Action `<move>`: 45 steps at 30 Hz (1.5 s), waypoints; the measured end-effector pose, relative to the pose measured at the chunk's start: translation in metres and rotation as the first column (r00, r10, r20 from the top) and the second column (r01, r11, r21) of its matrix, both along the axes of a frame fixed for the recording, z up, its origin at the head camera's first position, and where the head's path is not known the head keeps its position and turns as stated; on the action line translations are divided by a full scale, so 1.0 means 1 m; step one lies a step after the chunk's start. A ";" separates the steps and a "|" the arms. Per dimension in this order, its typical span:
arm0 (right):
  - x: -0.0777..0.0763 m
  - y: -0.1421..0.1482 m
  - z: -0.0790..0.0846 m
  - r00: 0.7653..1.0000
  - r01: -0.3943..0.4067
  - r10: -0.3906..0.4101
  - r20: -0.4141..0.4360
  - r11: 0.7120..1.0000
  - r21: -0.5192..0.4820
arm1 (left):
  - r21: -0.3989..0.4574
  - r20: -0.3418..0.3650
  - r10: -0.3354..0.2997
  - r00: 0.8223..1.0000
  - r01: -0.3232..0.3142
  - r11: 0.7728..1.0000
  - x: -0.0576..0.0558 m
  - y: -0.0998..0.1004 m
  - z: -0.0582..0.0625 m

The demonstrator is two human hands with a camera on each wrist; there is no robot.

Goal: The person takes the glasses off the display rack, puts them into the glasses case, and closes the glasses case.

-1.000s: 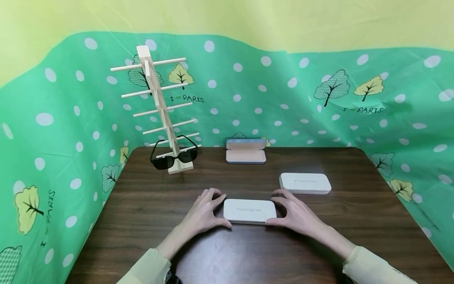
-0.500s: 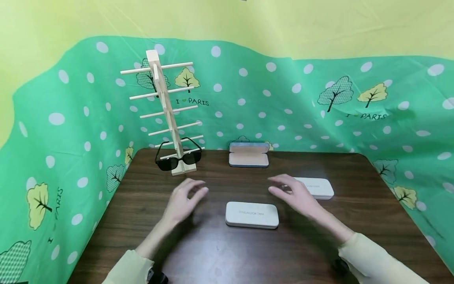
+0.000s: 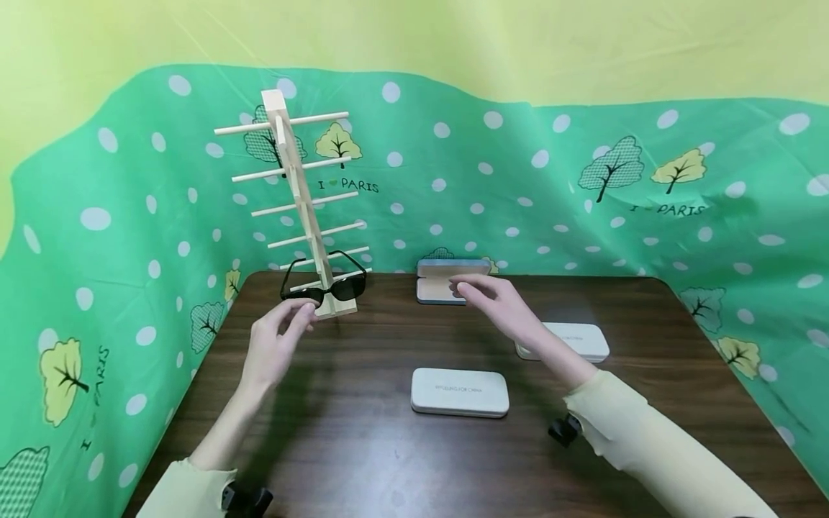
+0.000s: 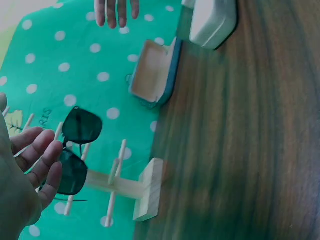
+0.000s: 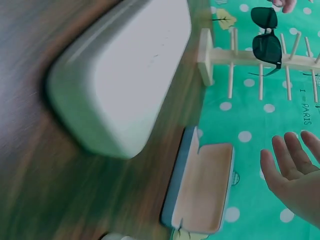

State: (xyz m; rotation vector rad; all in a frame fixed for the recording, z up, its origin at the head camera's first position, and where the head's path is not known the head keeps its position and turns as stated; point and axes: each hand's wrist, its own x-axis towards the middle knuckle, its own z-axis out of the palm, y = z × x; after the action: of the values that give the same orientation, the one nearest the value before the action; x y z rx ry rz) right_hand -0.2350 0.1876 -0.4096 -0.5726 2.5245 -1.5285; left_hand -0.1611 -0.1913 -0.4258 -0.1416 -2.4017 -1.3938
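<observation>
Sunglasses (image 3: 346, 288) on rack (image 3: 299, 188) at left

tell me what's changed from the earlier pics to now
Both hands have left the ends of the front white case. The left hand went forward and left to the sunglasses; contact is unclear. The right hand went forward and slightly left, toward the open case. All cases, the sunglasses and the wooden stand stayed put.

Behind the dark, wood-grained surface (image 3: 376, 467) hangs a cloth (image 3: 557, 169), yellow above, green below, printed with pale dots (image 3: 493, 119), trees (image 3: 678, 170) and lettering (image 3: 680, 210).
</observation>
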 end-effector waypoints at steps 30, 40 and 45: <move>-0.070 -0.122 0.011 0.947 -0.060 0.097 0.306 0.990 -0.127 | 0.304 0.359 0.102 0.928 -0.219 0.927 -0.027 -0.053 0.012; -0.072 -0.151 -0.010 0.914 -0.074 0.122 0.387 0.988 -0.138 | 0.375 0.473 -0.045 0.880 -0.155 0.914 -0.037 -0.062 0.000; -0.071 -0.158 -0.018 0.914 -0.048 0.113 0.390 0.984 -0.173 | 0.443 0.463 -0.099 0.881 -0.134 0.886 -0.040 -0.057 -0.007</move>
State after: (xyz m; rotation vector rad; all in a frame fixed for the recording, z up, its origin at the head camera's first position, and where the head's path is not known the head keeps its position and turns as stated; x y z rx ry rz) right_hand -0.3057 0.0294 -0.4279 -0.3342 2.0632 -1.6329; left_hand -0.2014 -0.2487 -0.4323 0.3950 -2.3121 -2.1560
